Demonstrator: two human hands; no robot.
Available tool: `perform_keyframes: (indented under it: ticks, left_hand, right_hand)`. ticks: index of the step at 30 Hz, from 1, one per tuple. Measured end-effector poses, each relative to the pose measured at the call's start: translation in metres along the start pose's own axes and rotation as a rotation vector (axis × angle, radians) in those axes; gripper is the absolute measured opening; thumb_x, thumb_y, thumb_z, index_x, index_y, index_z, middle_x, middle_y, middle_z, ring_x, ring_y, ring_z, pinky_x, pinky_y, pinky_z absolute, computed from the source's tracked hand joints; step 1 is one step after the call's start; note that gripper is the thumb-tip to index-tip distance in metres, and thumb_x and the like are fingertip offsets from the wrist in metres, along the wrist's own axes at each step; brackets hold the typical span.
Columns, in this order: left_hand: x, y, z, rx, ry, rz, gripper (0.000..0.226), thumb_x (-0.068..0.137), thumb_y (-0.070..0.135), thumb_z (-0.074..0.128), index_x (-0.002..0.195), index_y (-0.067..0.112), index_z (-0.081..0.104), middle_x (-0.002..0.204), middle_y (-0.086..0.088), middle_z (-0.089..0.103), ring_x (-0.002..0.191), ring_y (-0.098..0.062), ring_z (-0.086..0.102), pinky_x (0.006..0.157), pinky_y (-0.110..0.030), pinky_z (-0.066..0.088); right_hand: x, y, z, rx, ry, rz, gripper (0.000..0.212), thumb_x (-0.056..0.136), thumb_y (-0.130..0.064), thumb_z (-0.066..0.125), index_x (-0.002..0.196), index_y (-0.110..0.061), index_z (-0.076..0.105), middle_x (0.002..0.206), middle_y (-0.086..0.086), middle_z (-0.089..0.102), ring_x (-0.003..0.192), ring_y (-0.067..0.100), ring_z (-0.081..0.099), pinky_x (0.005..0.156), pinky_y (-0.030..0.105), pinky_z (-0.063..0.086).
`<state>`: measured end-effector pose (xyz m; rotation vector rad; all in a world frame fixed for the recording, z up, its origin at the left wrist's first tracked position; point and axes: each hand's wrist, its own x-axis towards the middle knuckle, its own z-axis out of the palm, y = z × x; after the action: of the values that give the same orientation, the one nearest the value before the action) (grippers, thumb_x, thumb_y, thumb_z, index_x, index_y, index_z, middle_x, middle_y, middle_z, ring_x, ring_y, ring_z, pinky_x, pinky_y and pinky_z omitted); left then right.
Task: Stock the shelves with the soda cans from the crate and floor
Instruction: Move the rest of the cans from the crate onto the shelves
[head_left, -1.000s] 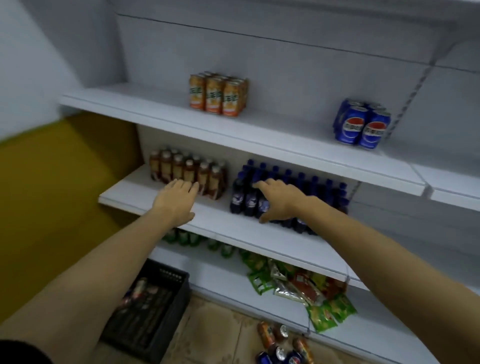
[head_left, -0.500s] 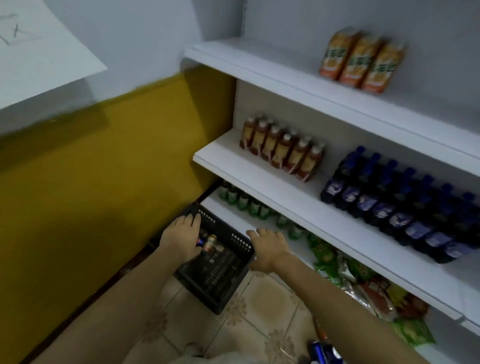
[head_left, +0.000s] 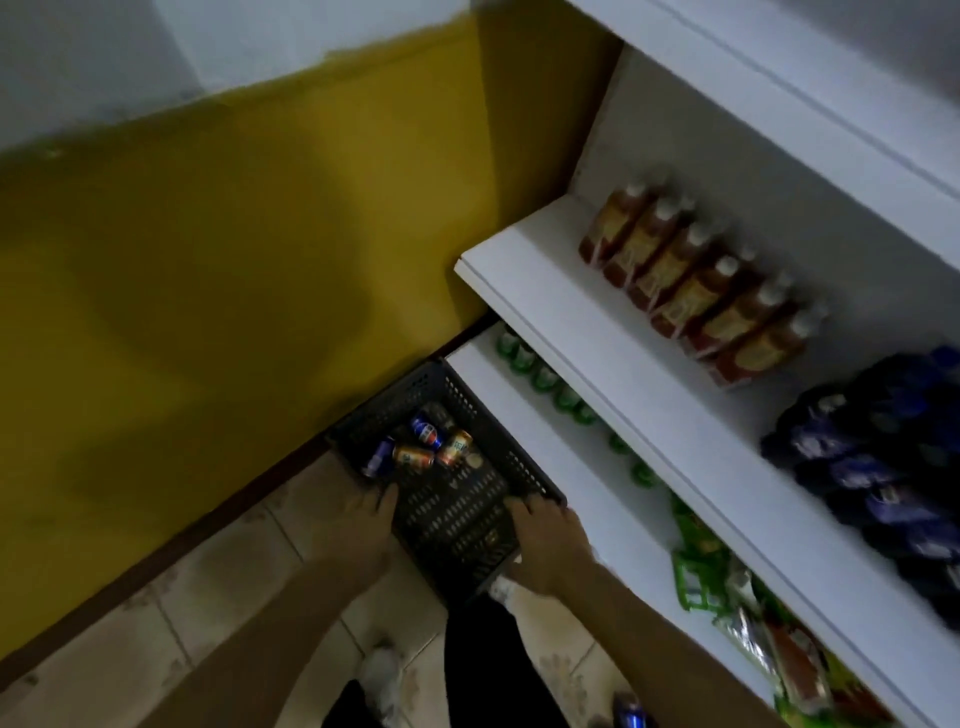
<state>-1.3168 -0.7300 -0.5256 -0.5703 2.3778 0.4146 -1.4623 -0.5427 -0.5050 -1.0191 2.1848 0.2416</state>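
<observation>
I am looking down past the white shelves (head_left: 623, 332) to the dark perforated crate (head_left: 457, 499) standing on the tiled floor (head_left: 249, 571) against the bottom shelf's front edge, and I am taking it by its two long rims, the left hand (head_left: 366, 512) curling over the wall-side rim and the right hand (head_left: 545, 540) curling over the shelf-side rim. The soda cans (head_left: 415, 447), four or so, are lying loose in its far corner; I judge them light, rigid, smooth and ready to roll, best gripped singly around the middle.
</observation>
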Motion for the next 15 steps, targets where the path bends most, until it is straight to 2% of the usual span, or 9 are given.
perform_keyframes:
  ticks: [3,7,9,12,13,15]
  left_hand:
    - [0.035,0.006,0.009,-0.22,-0.035,-0.076,0.082,0.096,0.036,0.049,0.152,0.013,-0.005,0.157,-0.007,0.016,0.14,-0.023,0.025,0.106,-0.027,0.031]
    - [0.1,0.012,0.036,-0.517,-0.096,-0.187,0.085,0.093,0.039,0.055,0.153,0.015,0.0,0.155,-0.009,0.023,0.138,-0.027,0.03,0.108,-0.033,0.033]
    - [0.144,0.015,0.062,-0.712,-0.093,-0.279,0.085,0.09,0.039,0.061,0.153,0.014,0.009,0.151,-0.009,0.031,0.134,-0.028,0.037,0.106,-0.035,0.036]
    - [0.22,0.026,0.101,-1.063,-0.109,-0.461,0.08,0.084,0.033,0.07,0.147,0.011,0.026,0.144,-0.008,0.043,0.13,-0.03,0.043,0.103,-0.037,0.04]
    - [0.245,0.03,0.112,-1.174,-0.134,-0.506,0.079,0.082,0.031,0.073,0.145,0.011,0.029,0.141,-0.009,0.046,0.129,-0.03,0.045,0.103,-0.039,0.041]
    - [0.303,0.034,0.141,-1.316,-0.162,-0.534,0.083,0.074,0.033,0.078,0.141,0.011,0.034,0.133,-0.01,0.051,0.126,-0.03,0.049,0.103,-0.043,0.043]
  right_hand:
    - [0.048,0.023,-0.008,-0.056,-0.064,-0.066,0.073,0.085,-0.038,0.062,0.145,-0.017,0.028,0.143,0.01,0.036,0.129,0.026,0.038,0.108,0.037,0.03]
    - [0.133,0.059,-0.005,-0.18,-0.1,-0.142,0.06,0.088,-0.025,0.055,0.143,-0.016,0.033,0.143,0.011,0.039,0.129,0.027,0.04,0.105,0.035,0.031]
    - [0.184,0.073,0.011,-0.242,-0.113,-0.151,0.062,0.085,-0.021,0.061,0.141,-0.015,0.035,0.141,0.011,0.042,0.127,0.029,0.042,0.104,0.035,0.032]
    - [0.268,0.078,0.045,-0.394,-0.152,-0.209,0.061,0.086,-0.02,0.061,0.141,-0.013,0.036,0.142,0.014,0.041,0.129,0.032,0.041,0.11,0.042,0.027]
    - [0.294,0.077,0.058,-0.422,-0.138,-0.238,0.064,0.081,-0.021,0.067,0.139,-0.011,0.041,0.14,0.016,0.044,0.127,0.034,0.044,0.109,0.043,0.03]
    - [0.348,0.075,0.084,-0.425,-0.054,-0.262,0.076,0.054,-0.021,0.087,0.123,-0.008,0.06,0.122,0.02,0.059,0.109,0.038,0.059,0.098,0.046,0.045]
